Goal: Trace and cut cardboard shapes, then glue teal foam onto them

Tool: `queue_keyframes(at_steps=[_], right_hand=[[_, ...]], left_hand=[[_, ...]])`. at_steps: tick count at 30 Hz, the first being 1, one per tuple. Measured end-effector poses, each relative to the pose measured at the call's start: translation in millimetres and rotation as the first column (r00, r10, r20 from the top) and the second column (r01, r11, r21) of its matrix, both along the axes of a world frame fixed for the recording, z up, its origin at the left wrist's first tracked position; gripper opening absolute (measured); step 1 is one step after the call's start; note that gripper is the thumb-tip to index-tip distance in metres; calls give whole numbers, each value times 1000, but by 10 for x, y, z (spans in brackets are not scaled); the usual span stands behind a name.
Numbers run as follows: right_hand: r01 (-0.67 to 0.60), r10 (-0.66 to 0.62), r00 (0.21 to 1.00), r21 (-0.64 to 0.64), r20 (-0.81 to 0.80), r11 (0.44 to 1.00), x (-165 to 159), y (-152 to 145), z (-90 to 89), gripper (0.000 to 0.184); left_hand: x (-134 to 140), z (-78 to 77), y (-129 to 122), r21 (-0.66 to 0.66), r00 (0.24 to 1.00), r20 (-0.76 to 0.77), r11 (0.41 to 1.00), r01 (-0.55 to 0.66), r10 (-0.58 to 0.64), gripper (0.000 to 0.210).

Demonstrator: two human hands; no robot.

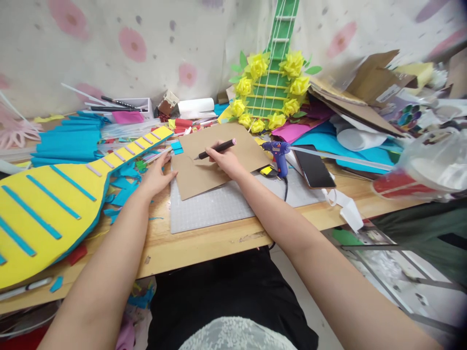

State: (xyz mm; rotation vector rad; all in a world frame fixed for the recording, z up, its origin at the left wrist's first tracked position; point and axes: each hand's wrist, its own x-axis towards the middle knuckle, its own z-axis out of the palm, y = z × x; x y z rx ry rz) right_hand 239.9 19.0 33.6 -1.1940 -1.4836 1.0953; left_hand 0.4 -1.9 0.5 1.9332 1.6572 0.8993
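My right hand is closed around a black marker pen with a pink end. The pen's tip meets a brown cardboard sheet, where a faint curved line shows near it. My left hand lies at the sheet's left edge, fingers apart, next to a small blue paper piece. The cardboard rests on a grey cutting mat. Left of my left hand lies a yellow guitar-shaped craft piece with blue and pale strips across it.
A green guitar craft with yellow paper flowers stands behind the cardboard. To the right are a blue glue gun, a phone and a plastic-wrapped tub. Blue crepe paper and scraps crowd the back left.
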Motion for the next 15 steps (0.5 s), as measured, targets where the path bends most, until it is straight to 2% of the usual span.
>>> queue_keyframes(at_steps=[5, 10, 15], right_hand=[[-9, 9, 1000, 36, 12, 999, -37, -108, -64, 25], [30, -32, 999, 40, 35, 999, -74, -105, -157, 27], [30, -34, 996, 51, 81, 998, -73, -101, -175, 26]], left_hand=[[-21, -44, 22, 17, 1000, 16, 1000, 20, -20, 76], [-37, -74, 32, 22, 1000, 15, 999, 23, -24, 75], [-21, -69, 21, 33, 1000, 5, 999, 11, -11, 76]])
